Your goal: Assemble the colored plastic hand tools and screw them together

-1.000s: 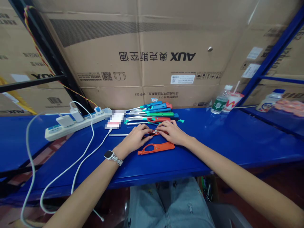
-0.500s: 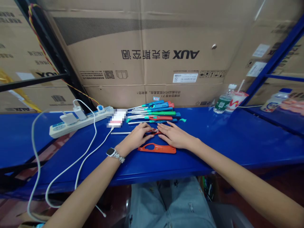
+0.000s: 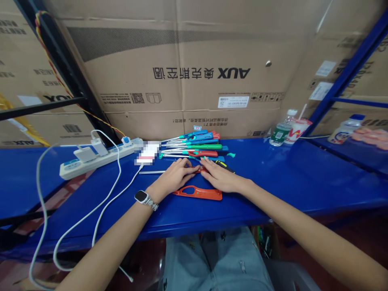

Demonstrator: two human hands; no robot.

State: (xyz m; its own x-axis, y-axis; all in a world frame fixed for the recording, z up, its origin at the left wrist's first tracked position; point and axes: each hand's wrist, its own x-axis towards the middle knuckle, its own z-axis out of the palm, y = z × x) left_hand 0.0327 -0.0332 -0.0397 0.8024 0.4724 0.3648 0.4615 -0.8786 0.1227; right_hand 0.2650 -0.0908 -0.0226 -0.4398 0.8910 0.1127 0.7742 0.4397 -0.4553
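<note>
An opened red long-reach lighter (image 3: pixel 198 170) lies on the blue table under both my hands, its metal tube (image 3: pixel 151 172) pointing left. My left hand (image 3: pixel 178 174) has its fingers and thumb closed on the lighter's middle. From the right, my right hand (image 3: pixel 221 176) presses its fingertips on the handle and hides much of it. Just in front of the hands lies a loose orange-red handle half (image 3: pixel 201 193). A black and yellow tool handle (image 3: pixel 224 165), perhaps a screwdriver, sticks out behind my right hand.
Several coloured long-reach lighters (image 3: pixel 203 146) are piled behind the hands. A power strip (image 3: pixel 100 159) with white cables and a blurred-out device (image 3: pixel 148 153) are at left. A water bottle (image 3: pixel 281 131) and a lidded cup (image 3: pixel 298 130) stand at right. Cardboard (image 3: pixel 197 52) walls the back.
The right hand has shifted slightly, and the black and yellow tool handle now shows behind it. Both hands stay at the lighter. The whole view has moved a little.
</note>
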